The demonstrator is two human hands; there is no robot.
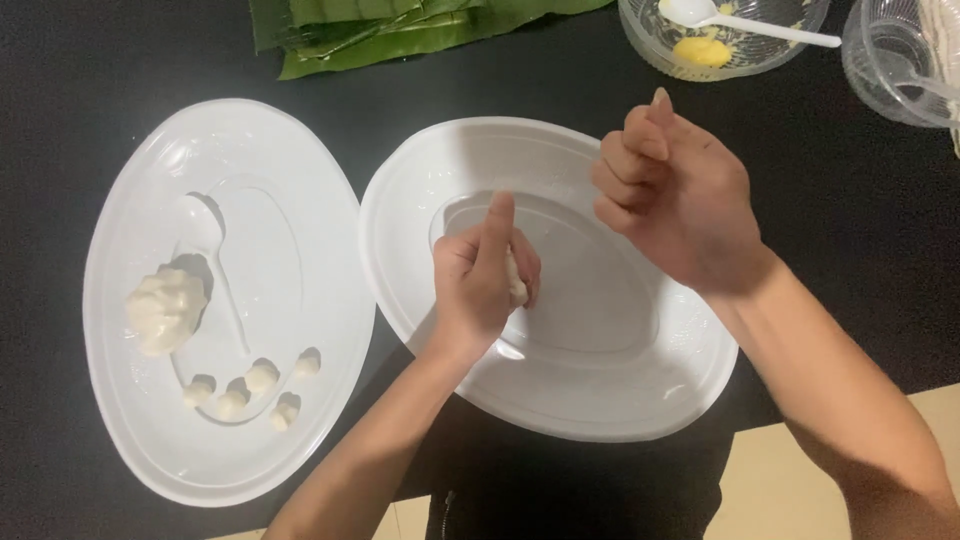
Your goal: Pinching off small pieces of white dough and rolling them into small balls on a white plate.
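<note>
A: Which surfaces here look glossy?

B: The two white oval plates, left [300,300] and right [620,400], look like smooth plastic with a soft sheen; the white spoon [215,260] lying on the left plate matches them. The clear bowls [770,40] are transparent, shiny plastic.

A: And the matt ones?

B: The counter [850,250] is black and matt. The dough lump [165,310] and the small dough balls [262,377] appear pale, soft and dull. The banana leaves [380,30] are green, ribbed, faintly waxy.

We see a black worktop [60,90] carrying two white oval plates [290,400] [640,400], green leaves [400,30] and two clear bowls [650,45] [880,70].
</note>
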